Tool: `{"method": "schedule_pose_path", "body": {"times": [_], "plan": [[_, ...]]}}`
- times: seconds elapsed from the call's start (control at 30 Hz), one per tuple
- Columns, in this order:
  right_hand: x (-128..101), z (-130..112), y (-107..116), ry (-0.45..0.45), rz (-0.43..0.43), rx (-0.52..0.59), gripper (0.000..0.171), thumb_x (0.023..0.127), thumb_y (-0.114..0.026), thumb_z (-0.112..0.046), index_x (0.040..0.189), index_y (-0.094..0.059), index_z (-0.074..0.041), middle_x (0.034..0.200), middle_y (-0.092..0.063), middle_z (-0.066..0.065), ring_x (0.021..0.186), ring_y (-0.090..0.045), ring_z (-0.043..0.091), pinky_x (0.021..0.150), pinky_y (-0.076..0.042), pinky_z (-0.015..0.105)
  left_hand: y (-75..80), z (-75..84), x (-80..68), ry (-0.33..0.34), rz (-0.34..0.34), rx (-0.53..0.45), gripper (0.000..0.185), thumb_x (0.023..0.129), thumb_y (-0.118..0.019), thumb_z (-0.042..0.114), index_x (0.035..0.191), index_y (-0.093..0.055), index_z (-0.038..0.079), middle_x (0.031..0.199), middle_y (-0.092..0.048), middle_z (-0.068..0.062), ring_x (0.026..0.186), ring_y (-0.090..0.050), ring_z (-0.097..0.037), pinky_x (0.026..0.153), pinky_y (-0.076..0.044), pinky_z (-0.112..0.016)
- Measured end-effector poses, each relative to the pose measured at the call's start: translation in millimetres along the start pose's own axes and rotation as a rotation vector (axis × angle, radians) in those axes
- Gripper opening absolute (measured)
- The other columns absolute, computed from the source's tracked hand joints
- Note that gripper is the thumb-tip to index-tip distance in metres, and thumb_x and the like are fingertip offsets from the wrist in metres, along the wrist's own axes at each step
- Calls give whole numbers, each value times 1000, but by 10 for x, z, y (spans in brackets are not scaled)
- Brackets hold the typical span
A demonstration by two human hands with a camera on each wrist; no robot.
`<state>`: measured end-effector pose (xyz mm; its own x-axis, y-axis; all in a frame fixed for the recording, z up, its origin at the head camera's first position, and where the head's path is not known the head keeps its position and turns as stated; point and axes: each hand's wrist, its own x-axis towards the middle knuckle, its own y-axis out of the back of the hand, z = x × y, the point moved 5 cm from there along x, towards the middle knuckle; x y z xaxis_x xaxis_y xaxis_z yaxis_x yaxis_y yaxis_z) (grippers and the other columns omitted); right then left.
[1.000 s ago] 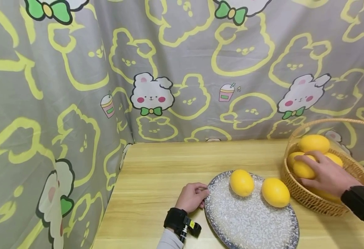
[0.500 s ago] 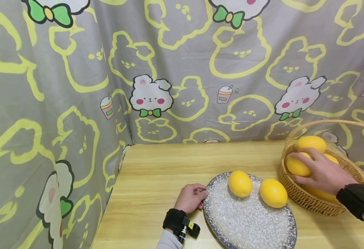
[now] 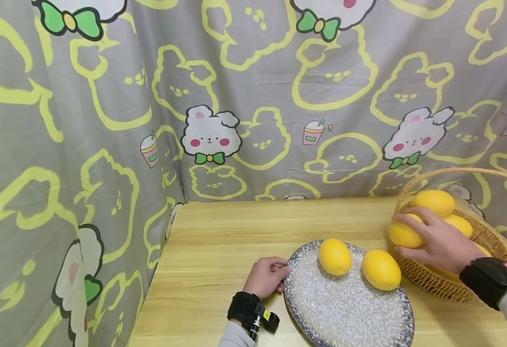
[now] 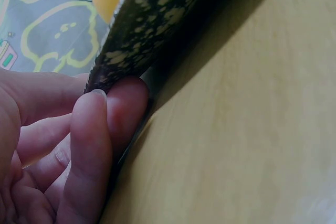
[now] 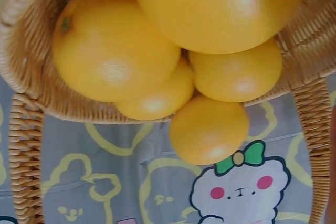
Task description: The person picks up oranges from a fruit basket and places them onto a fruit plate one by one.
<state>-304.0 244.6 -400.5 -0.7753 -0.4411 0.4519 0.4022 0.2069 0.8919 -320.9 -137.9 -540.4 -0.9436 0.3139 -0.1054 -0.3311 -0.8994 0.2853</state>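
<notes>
**Lemon lifted at the basket rim, plate pinned at its edge**

The right hand point(image 3: 441, 241) has its fingers curled round a lemon point(image 3: 404, 234), holding it just over the near-left rim of the basket point(image 3: 435, 284), which stands at the counter's right edge. The left hand point(image 3: 265, 275) pinches the left rim of the plate point(image 3: 344, 313); the left wrist view shows a fingertip point(image 4: 126, 103) tucked under the rim and the thumb on top, so that edge looks slightly raised off the counter point(image 3: 218, 241).

Risks, as I judge them:

- The grip on the lemon is from above and one side. The skin is smooth and round, so a loose hold could let it drop onto the counter and roll toward an edge.
- More lemons are heaped in the basket point(image 5: 31, 35), some sitting high. A brush from the wrist could tip one over the rim.
- Two lemons point(image 3: 334, 256) point(image 3: 381, 269) lie on the plate's far half, close together but apart. A lemon set down hard beside them could knock one off the shallow rim.
- If the left hand lifts the rim further, the plate tilts and both lemons may roll right, toward the basket.
</notes>
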Motion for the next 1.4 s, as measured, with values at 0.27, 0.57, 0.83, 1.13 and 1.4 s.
{"method": "schedule_pose_path", "body": {"times": [0.27, 0.57, 0.83, 1.13, 1.4], "plan": [[36, -176, -6, 22, 26, 10, 76, 61, -98, -30, 128, -65, -21, 126, -57, 9, 98, -65, 30, 67, -56, 40, 3, -8, -3, -1, -5, -6, 30, 98, -71, 23, 124, -73, 8, 69, -70, 3, 48, -59, -6, 47, -46, -20], [98, -376, -56, 62, 28, 27, 75, 63, -97, -32, 130, -64, -25, 125, -59, 3, 96, -65, 22, 72, -56, 39, -7, -10, 2, 0, -5, -10, 31, 98, -71, 24, 123, -74, 8, 69, -70, 4, 48, -59, -6, 48, -47, -20], [98, -541, -119, 89, 11, 73, 72, 66, -96, -30, 130, -64, -25, 126, -59, 0, 91, -63, 16, 64, -50, 24, -2, -5, 2, -3, -1, -8, 31, 97, -71, 24, 123, -73, 7, 70, -70, 4, 48, -59, -6, 48, -48, -21], [88, -704, -165, 90, -12, 109, 70, 67, -95, -27, 130, -64, -28, 127, -57, -3, 87, -56, 5, 62, -45, 19, -1, -15, 4, -4, -7, -13, 31, 98, -70, 24, 124, -73, 6, 69, -70, 3, 48, -58, -6, 47, -46, -20], [58, -785, -196, 100, -15, 118, 71, 67, -95, -28, 130, -63, -28, 126, -57, -4, 82, -51, -3, 59, -43, 17, -8, -20, 11, -6, -9, -17, 31, 98, -71, 24, 124, -73, 7, 70, -71, 3, 48, -59, -6, 47, -47, -20]]}}
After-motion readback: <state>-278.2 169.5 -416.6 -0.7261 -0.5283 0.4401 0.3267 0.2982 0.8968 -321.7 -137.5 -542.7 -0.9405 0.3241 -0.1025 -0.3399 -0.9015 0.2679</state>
